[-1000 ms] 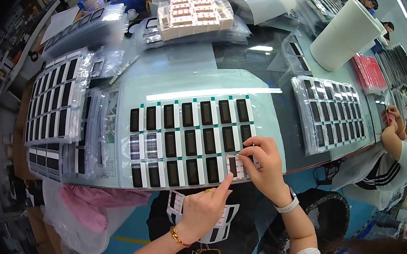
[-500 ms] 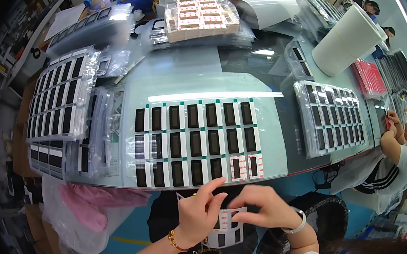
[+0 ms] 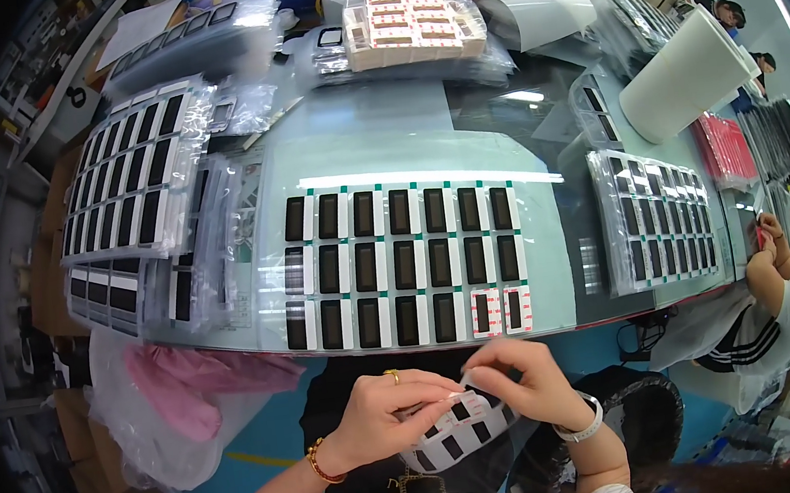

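Observation:
Below the table edge, my left hand (image 3: 385, 418) and my right hand (image 3: 523, 383) hold a curved white sheet of small black-windowed stickers (image 3: 460, 429) between them. My right fingers pinch one small white sticker (image 3: 466, 382) at the sheet's top edge. On the glass table (image 3: 383, 141) just above lie three rows of small black rectangular screens (image 3: 402, 265) with white borders. The last two pieces in the nearest row (image 3: 502, 310) carry white and red stickers.
Trays of black screens stand at the left (image 3: 124, 180) and right (image 3: 660, 216). A stack of packed parts (image 3: 413, 20) lies at the back. A white roll (image 3: 688, 77) stands far right. A plastic bag with pink cloth (image 3: 187, 392) hangs at the left. Another person (image 3: 789, 284) works at the right.
My right hand left the lower-right screens on the table and both hands dropped below the table edge to the sticker sheet, where my right fingers now pinch a sticker.

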The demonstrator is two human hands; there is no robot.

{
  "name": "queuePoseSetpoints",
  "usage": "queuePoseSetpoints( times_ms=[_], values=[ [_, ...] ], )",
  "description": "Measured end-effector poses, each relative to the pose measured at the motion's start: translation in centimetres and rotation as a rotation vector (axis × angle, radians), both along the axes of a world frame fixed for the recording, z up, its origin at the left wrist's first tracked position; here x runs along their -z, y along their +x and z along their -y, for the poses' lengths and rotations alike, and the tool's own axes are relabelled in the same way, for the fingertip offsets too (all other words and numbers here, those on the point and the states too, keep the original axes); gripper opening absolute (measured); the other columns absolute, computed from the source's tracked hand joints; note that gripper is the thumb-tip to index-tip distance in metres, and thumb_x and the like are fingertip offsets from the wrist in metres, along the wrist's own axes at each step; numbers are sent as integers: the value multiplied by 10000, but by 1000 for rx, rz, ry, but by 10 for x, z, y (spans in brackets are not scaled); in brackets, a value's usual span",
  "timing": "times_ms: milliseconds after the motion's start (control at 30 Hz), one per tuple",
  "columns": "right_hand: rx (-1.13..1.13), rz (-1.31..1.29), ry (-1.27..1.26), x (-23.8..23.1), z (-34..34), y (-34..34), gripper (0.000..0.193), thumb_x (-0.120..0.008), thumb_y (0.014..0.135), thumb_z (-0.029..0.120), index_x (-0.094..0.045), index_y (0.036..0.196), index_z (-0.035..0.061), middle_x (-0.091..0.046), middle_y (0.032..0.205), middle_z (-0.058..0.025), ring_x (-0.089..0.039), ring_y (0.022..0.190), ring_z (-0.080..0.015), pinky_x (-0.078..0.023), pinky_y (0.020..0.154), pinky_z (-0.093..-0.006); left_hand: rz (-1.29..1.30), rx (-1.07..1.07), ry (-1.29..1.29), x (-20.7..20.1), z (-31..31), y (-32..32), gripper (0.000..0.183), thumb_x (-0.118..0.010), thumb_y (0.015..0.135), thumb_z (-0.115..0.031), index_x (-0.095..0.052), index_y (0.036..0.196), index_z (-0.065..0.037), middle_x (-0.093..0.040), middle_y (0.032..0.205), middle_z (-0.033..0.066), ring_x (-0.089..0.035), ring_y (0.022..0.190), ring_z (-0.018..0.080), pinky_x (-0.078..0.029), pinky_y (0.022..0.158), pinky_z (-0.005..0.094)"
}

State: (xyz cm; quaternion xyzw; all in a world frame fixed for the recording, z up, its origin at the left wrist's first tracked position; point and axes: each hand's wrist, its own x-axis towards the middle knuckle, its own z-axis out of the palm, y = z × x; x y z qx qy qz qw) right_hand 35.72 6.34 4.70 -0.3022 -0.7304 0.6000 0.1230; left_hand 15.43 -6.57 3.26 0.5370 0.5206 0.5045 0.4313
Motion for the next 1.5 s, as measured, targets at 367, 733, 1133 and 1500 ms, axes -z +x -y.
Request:
queuePoseSetpoints(
  times_ms=[367,733,1133,1500],
  values=[
    [-53,-116,348,-4,8,-13,122,-730,855,-55,-703,958,4,-693,912,-88,-659,743,-176,-525,658,-272,-141,-140,-217,23,11,-8,220,-588,996,-145,-753,967,-2,-747,936,131,-707,797,275,-546,744,349],
    [278,-163,-76,26,-19,-33,52,-600,1016,14,-626,1046,-19,-651,802,-28,-615,630,-62,-453,492,-189,-508,-294,-8,33,8,5,56,-750,880,-109,-741,899,-57,-695,713,72,-659,560,227,-495,506,302],
    [244,-81,19,27,-22,-37,28,-626,997,10,-642,1013,-7,-645,758,-21,-609,621,-52,-452,472,-194,-621,-309,97,31,4,5,204,-749,856,-89,-772,1059,-100,-647,650,44,-630,532,193,-467,486,309],
    [214,-67,102,26,-24,-38,34,-603,1001,-9,-636,1009,-12,-649,757,-21,-617,602,-53,-447,467,-178,-796,-265,122,33,-1,3,362,-751,858,-104,-763,1216,-157,-490,564,7,-506,449,166,-396,443,309]
  ],
)
